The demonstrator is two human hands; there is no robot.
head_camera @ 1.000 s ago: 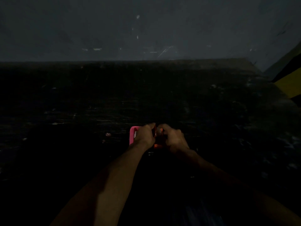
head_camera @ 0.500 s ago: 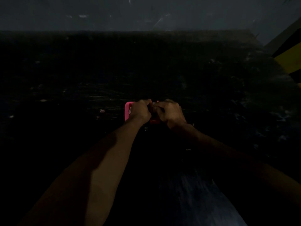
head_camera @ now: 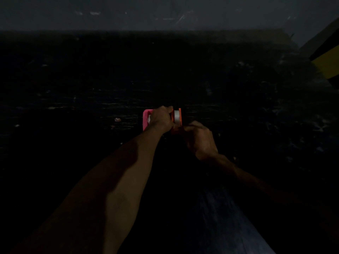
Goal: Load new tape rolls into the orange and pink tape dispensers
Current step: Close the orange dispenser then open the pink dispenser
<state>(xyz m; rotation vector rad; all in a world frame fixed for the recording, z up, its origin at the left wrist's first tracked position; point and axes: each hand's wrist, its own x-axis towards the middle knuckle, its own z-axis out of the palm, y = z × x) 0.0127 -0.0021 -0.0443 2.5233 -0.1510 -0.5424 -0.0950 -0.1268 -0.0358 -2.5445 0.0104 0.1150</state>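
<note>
The scene is very dark. An orange tape dispenser point(head_camera: 178, 118) stands on the dark floor with a pale tape roll point(head_camera: 176, 116) seated between its sides. My left hand point(head_camera: 160, 119) grips the dispenser's left side from above. Just left of it, partly hidden behind that hand, is the pink tape dispenser point(head_camera: 146, 119), with a bit of white roll showing inside. My right hand point(head_camera: 199, 138) is closed at the orange dispenser's near right end, fingers pinched there; what they pinch is too dark to tell.
A dark, scuffed floor point(head_camera: 91, 99) stretches to a grey wall point(head_camera: 165, 13). A yellow-and-black object point(head_camera: 328, 61) sits at the far right. Small pale scraps point(head_camera: 117, 119) lie left of the dispensers. My trouser leg point(head_camera: 225, 222) fills the lower middle.
My right hand has drawn back toward me from the top of the orange dispenser, uncovering the pale roll. The left hand stays on the dispenser. The camera has shifted slightly.
</note>
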